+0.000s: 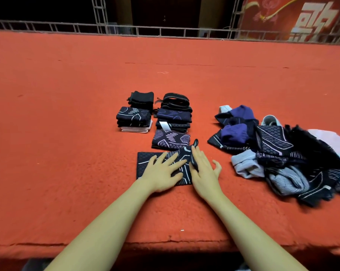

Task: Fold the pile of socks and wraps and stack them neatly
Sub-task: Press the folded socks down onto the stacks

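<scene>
Surface: red felt-like carpeted platform (67, 114), nap slightly fuzzy, front edge near my body
Work piece: dark patterned wrap (145, 163), flat rectangle with pale line print, lying on the carpet directly in front of me
Left hand: my left hand (162, 173) lies palm down on the wrap, fingers straight and spread wide, pressing the cloth flat
Right hand: my right hand (202, 169) is at the wrap's right edge; fingers mostly extended, the lifted corner of the cloth caught by them, exact grip I cannot tell
Folded stacks: left stack (135, 119), dark patterned pieces over a pale pink one, with a black folded piece behind; right stack (174, 116), a row of dark and purple folded pieces stepping toward me, nearest one touching the wrap's far edge
Unfolded pile: loose heap of socks and wraps (278, 153) to my right, apart from the wrap; purple, navy, pale blue, pink and black knits tangled together
Background: metal truss railing (165, 31) along the far edge; red banner (302, 16) with large white characters at upper right
</scene>
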{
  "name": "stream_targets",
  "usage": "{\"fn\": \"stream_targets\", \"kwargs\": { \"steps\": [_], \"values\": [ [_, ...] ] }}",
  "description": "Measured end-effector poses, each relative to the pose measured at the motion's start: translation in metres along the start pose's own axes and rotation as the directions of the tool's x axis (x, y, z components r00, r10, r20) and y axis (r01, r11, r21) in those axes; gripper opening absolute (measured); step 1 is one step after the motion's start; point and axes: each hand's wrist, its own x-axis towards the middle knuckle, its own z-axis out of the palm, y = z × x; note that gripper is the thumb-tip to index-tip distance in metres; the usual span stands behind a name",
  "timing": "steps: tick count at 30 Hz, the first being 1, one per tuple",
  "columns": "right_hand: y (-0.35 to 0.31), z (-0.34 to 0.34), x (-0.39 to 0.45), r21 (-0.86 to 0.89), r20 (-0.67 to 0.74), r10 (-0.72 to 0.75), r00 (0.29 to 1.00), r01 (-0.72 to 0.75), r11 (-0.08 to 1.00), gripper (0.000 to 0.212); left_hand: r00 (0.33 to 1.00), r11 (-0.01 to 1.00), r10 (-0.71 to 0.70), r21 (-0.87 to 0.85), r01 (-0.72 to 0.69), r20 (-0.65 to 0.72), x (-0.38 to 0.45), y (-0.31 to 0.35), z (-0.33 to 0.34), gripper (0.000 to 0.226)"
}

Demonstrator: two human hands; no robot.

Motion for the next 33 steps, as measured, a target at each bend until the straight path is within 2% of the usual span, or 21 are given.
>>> {"fn": "stream_targets", "kwargs": {
  "steps": [3,6,9,11,13,16,18,21,24,27,33],
  "values": [
    [-0.003,-0.003,-0.002,-0.018,0.082,-0.087,0.993,0.088,0.996,0.069,0.998,0.999,-0.013,-0.040,0.010,-0.055,0.000,-0.009,-0.002,0.049],
    [-0.006,-0.005,-0.002,-0.077,0.183,-0.200,0.963,0.217,0.973,0.068,0.972,0.990,-0.137,-0.009,0.138,-0.192,-0.009,-0.018,0.005,0.049],
    [-0.011,-0.004,-0.001,-0.182,0.295,-0.274,0.915,0.335,0.925,0.074,0.884,0.950,-0.302,-0.039,0.309,-0.357,-0.021,-0.029,0.014,0.061],
    [-0.015,-0.001,0.001,-0.203,0.321,-0.277,0.906,0.351,0.914,0.064,0.808,0.917,-0.381,-0.075,0.391,-0.450,-0.027,-0.033,0.018,0.058],
    [-0.022,0.003,0.003,-0.208,0.334,-0.266,0.904,0.346,0.915,0.065,0.748,0.887,-0.421,-0.062,0.458,-0.513,-0.031,-0.032,0.018,0.053],
    [-0.030,0.011,0.004,-0.215,0.385,-0.271,0.882,0.371,0.903,0.082,0.740,0.890,-0.406,-0.049,0.453,-0.537,-0.036,-0.029,0.019,0.048],
    [-0.030,0.013,0.005,-0.136,0.389,-0.248,0.887,0.322,0.937,0.076,0.736,0.901,-0.380,-0.043,0.432,-0.560,-0.036,-0.030,0.021,0.046],
    [-0.030,0.013,0.006,-0.015,0.315,-0.191,0.930,0.206,0.978,0.061,0.684,0.901,-0.376,-0.075,0.428,-0.625,-0.036,-0.032,0.022,0.042],
    [-0.030,0.016,0.006,-0.163,0.260,-0.181,0.948,0.228,0.960,0.051,0.640,0.885,-0.404,-0.104,0.453,-0.653,-0.037,-0.031,0.022,0.044],
    [-0.033,0.018,0.008,-0.283,0.294,-0.120,0.948,0.206,0.937,0.051,0.604,0.853,-0.463,-0.141,0.502,-0.649,-0.037,-0.030,0.024,0.038],
    [-0.036,0.021,0.008,-0.351,0.304,-0.096,0.948,0.206,0.913,0.052,0.560,0.768,-0.582,-0.172,0.616,-0.589,-0.041,-0.026,0.025,0.029]
  ]
}}
